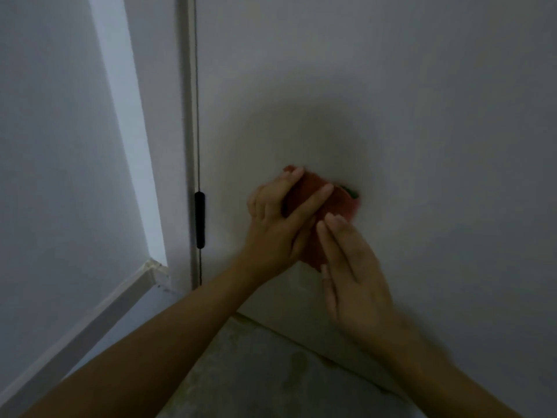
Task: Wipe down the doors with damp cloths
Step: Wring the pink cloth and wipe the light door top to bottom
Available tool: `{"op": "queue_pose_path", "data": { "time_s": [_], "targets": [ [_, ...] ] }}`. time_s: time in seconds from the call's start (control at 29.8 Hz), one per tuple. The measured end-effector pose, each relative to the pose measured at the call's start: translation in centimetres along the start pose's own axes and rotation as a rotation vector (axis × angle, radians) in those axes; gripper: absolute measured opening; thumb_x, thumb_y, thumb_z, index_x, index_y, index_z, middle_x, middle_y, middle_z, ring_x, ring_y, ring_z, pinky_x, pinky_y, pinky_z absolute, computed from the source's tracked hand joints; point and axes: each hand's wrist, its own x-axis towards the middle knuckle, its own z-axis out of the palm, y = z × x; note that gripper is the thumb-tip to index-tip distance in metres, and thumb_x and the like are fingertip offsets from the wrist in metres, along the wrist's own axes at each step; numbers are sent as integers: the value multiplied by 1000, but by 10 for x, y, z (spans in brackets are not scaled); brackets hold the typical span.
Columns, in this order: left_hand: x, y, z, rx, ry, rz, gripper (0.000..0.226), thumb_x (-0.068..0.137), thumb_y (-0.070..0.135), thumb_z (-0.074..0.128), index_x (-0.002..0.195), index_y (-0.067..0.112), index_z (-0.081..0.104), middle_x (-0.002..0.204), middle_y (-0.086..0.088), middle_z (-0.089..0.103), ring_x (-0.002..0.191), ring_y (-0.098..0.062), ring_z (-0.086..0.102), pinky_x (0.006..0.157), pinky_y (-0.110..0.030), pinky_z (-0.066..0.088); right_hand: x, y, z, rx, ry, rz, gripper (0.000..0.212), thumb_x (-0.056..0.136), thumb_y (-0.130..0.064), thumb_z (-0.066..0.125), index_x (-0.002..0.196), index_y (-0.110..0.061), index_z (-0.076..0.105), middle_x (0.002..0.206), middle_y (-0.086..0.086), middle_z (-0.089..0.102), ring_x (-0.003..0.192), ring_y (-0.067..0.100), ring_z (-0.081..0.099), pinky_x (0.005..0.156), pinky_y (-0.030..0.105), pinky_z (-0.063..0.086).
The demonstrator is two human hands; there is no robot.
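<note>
Dim light, head view, looking down at lower part of a white door (376, 101).

Pressing a red cloth (313, 194) flat against the door face, low on the panel, nearer the hinge edge than the far side. Small green patch showing at the cloth's upper right edge; cannot tell whether trim or a second layer.

Left hand (277, 218): reaching in from lower left, fingers spread and mostly straight, lying across the cloth's left half and pushing it onto the door. Not curling round it. Fingertips nearing the cloth's top edge.

Right hand (352, 267): fingers straight and held together, palm turned toward the door, covering the cloth's lower right part. Released, not grasping. Whether touching the cloth or only hovering just over it, cannot tell; slight motion blur at wrist.

Edges: hinge-side gap running vertically left of the hands, with a black hinge (199, 220) level with the left hand and well clear of the cloth. Door frame (187, 116) just beyond the gap. Bottom edge of the door lying below the right hand, close above a grey floor (256, 372).

Room for moving: wide bare door face opening up above and to the right of the cloth. Less to the left, up to the hinge line. White wall (60, 146) with a skirting board (90, 321) meeting the frame at the lower left corner.
</note>
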Motion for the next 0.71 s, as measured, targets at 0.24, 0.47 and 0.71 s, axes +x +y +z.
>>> {"op": "queue_pose_path", "data": {
  "time_s": [0.24,0.47,0.71],
  "targets": [
    [-18,-51,-25,58,114,-339,48,94,33,50,136,15,37,140,-20,34,129,-28,29,106,-49,30,48,-13,58,-470,-105,73,71,89,-35,54,140,4,24,147,16,22,140,33,18,116,37,0],
    [-66,-86,-27,141,182,-591,66,94,36,52,140,-9,34,142,-32,31,134,-32,26,112,-44,25,83,-11,89,-757,-267,-410,67,97,-38,28,149,0,6,156,6,10,144,25,13,116,39,-7],
    [-111,-114,-24,159,106,-635,59,94,25,54,143,9,25,143,-35,29,132,-43,30,106,-56,32,58,2,75,-736,-499,-802,54,98,-31,33,147,-13,22,152,7,19,140,23,28,116,38,13]
  ]
}}
